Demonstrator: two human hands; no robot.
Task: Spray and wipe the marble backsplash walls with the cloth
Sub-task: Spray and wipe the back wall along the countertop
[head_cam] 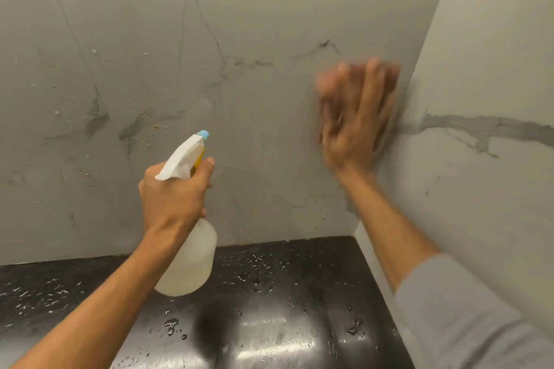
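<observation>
My left hand (174, 192) grips a translucent white spray bottle (192, 263) by its neck, index finger along the trigger. Its blue-tipped nozzle points at the grey-veined marble back wall (254, 24). My right hand (353, 123) is motion-blurred and pressed flat, fingers spread, against the back wall beside the corner with the right marble wall (479, 69). A blurred brownish cloth edge (391, 84) shows past the fingertips; the rest of the cloth is hidden under the hand. Specks and droplets dot the left part of the back wall.
Below the walls lies a black glossy countertop (284, 323), wet with scattered droplets and small puddles. The two walls meet in a corner at the right, just beside my right hand. A grey sleeve covers my right forearm.
</observation>
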